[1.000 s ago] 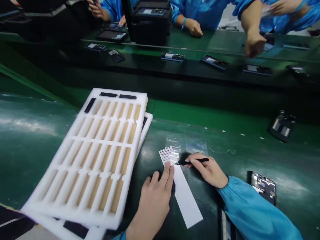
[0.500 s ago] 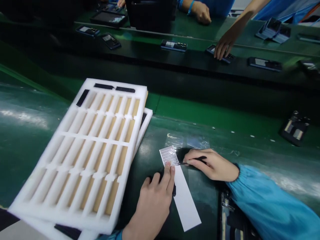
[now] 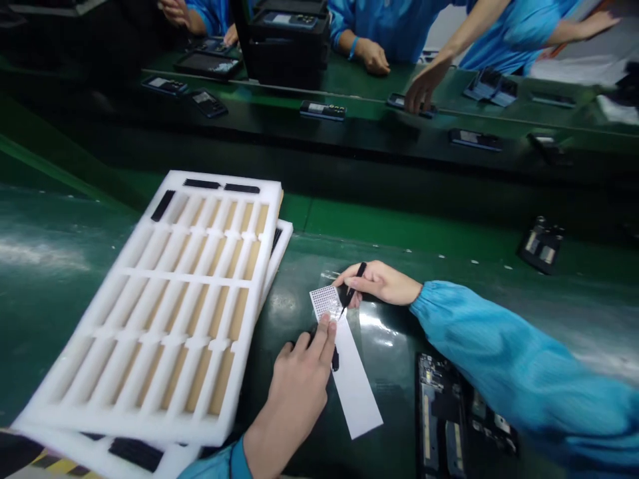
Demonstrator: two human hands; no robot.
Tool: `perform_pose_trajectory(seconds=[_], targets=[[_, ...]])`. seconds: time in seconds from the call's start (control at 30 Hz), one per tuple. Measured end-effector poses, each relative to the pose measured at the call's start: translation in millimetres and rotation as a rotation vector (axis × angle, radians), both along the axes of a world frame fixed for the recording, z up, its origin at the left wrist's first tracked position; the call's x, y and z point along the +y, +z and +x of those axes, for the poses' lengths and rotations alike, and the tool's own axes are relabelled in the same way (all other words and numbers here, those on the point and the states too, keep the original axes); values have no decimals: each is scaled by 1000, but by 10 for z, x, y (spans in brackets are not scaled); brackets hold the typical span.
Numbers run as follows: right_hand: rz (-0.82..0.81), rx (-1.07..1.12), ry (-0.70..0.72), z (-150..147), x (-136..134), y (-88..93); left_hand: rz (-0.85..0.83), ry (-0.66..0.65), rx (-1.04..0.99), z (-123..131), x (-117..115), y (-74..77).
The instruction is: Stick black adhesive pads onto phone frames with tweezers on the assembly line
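We have the right hand pinched around a slim black tool, its tip at the edge of a small perforated white sheet, while the fingers of our left hand press down flat at the sheet's lower edge. The sheet lies on a long white strip over clear film, and as far as we can judge it is not yet separated from them. A white foam tray lies just left, with black strips in it. Circuit boards rest on the green tabletop; beyond, a co-worker's hand reaches toward phones on a further belt.
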State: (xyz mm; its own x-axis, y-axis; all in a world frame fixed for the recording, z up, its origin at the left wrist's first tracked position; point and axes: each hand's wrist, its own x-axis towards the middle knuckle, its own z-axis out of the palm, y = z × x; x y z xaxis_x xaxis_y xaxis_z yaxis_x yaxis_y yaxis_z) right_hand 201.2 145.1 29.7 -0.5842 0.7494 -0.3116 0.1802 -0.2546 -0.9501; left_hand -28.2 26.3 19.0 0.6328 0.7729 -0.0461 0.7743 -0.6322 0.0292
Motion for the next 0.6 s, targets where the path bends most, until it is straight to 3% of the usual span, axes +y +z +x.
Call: perform_pose_trajectory(seconds=[0.1, 0.2, 0.3, 0.37, 0.43, 0.6], targets=[[34, 127, -372, 288, -446, 136, 75, 2, -118, -62, -23, 9], [195, 68, -782, 611, -1145, 259, 93, 88, -512, -110, -130, 64], [276, -92, -1057, 780, -1797, 129, -301, 333, -818, -87, -284, 153], [283, -180, -1112, 792, -2048, -63, -642, 433, -840, -30, -385, 208], [297, -218, -1121, 763, -2138, -235, -838, 427, -805, 33, -473, 249], [342, -218, -1123, 702, -2085, -331, -932, 284, -670, 94, -638, 311]])
